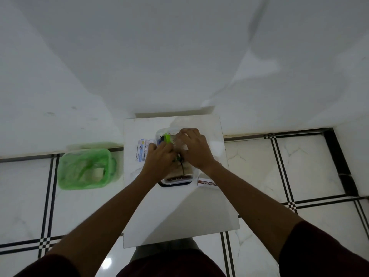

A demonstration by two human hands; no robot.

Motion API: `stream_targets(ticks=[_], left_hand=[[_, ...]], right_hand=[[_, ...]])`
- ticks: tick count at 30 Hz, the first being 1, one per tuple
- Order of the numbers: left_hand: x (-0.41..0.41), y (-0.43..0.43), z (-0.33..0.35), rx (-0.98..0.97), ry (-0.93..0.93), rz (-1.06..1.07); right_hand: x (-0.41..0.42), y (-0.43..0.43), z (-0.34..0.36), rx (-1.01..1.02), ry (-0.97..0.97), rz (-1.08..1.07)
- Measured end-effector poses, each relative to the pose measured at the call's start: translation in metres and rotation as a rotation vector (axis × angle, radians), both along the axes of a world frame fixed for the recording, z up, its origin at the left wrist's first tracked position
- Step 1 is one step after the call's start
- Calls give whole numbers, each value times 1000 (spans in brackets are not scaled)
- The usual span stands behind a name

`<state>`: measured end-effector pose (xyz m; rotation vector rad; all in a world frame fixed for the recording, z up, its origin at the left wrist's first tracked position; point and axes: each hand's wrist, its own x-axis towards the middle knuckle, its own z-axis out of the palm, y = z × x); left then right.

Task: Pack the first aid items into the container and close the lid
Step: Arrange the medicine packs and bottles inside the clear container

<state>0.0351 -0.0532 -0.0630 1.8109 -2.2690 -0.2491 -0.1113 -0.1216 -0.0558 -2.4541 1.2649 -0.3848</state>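
Observation:
A clear plastic container [175, 180] with a dark rim sits in the middle of a small white table [179, 212]. Both my hands are over it. My left hand [159, 156] presses down inside, fingers curled near a bright green item [167, 137]. My right hand [194, 149] grips a clear, crinkled plastic piece [179, 143] above the container. A white and blue medicine box [142, 149] lies left of the container. A white box with a red stripe, printed "povidone iodine" [207, 183], lies at its right front. The container's contents are mostly hidden by my hands.
A bin lined with a green bag [85, 168] stands on the floor left of the table. White walls rise behind the table. The floor is white tile with black striped lines.

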Motion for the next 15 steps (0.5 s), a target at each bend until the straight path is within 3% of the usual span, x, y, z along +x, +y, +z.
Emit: stream_targets(ticks=[4,7,10,15], left_hand=[[26,12,19,-141,134,218],[49,28,18,-98,195,384],[68,44,4,24,199,411],[75,58,-19,265,87,280]], right_hand=[[-19,5,11,-1,-101,-161],[-43,11,8,2,-104,-304],[-65,21,-4,140,71,-367],[-81,37,-24,318,350,-264]])
